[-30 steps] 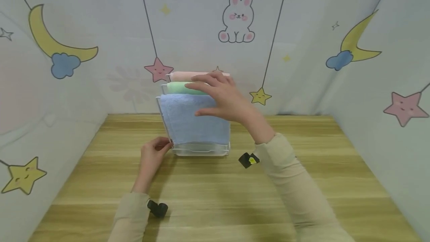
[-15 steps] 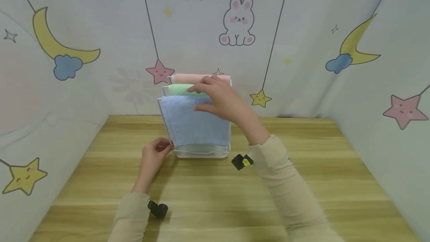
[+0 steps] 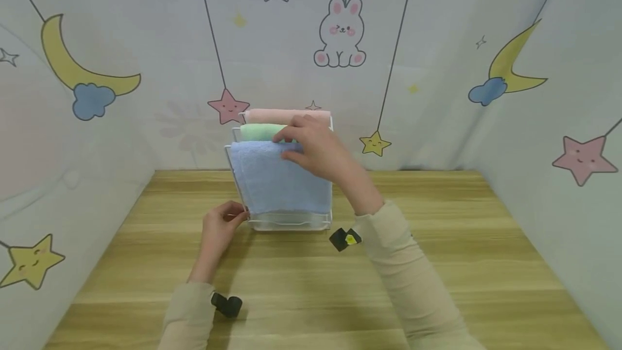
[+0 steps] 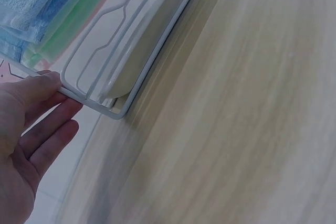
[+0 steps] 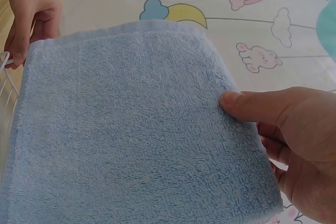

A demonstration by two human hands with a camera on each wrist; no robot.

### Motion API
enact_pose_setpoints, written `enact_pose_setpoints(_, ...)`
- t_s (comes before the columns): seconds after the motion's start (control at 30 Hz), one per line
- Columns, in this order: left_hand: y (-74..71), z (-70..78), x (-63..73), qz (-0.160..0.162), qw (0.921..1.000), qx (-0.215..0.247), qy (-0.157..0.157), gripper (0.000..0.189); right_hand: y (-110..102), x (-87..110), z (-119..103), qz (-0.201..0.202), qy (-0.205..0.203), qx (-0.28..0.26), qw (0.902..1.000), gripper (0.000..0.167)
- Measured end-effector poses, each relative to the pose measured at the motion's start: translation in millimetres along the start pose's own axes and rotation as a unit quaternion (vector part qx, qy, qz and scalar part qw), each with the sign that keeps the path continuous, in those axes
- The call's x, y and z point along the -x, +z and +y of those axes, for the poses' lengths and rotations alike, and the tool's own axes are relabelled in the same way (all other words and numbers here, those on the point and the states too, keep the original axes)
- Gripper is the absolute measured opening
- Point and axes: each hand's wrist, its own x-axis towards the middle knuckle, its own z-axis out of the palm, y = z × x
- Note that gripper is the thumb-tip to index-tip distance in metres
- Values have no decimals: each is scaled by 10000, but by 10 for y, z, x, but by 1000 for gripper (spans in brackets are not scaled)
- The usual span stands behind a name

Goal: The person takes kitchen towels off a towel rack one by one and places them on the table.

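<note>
A white wire towel rack (image 3: 237, 177) stands on the table, with a blue towel (image 3: 277, 182) over its front bar. Behind it hang a green towel (image 3: 259, 132) and a pink towel (image 3: 272, 116) on higher bars. My left hand (image 3: 221, 228) pinches the rack's lower left wire between thumb and fingers, as the left wrist view shows. At the blue towel's top edge, my right hand (image 3: 318, 147) has its thumb (image 5: 247, 104) on the front face and its fingers behind, pinching the cloth. The towel hides part of those fingers.
A pale tray (image 4: 142, 51) sits in the rack's base, just above the wooden table (image 3: 301, 290). Cloth walls (image 3: 427, 118) printed with stars and moons enclose the back and sides.
My right hand has come down and slightly left onto the blue towel's top edge, its thumb and fingers closing together. The left hand stays on the rack.
</note>
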Motion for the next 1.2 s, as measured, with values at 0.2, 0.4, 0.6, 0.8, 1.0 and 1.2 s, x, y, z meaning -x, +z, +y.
enact_pose_setpoints(0.2, -14, -7, -17, -6, 10000, 22, -28, 8, 21, -20, -7, 134, -40, 9, 9999, 23)
enact_pose_setpoints(0.4, -28, 21, -2, -102, 9999, 24, -121, 9, 80, -12, 0, 451, -148, -218, 9986, 17)
enact_pose_setpoints(0.6, -20, 29, -5, -134, 9998, -54, -106, 9, 144, 9, 6, 939, -351, -299, 9945, 11)
enact_pose_setpoints(0.8, -9, 25, -17, -154, 9998, -54, -76, 9, 148, 25, 11, 1008, -466, -346, 9932, 11)
enact_pose_setpoints(1.0, -11, 19, -3, -97, 9999, 18, -59, 7, 131, 26, 6, 834, -549, -379, 9943, 13)
enact_pose_setpoints(1.2, -16, 13, -2, -125, 9999, 21, -106, 7, 103, 21, -15, 925, -626, -218, 9935, 14)
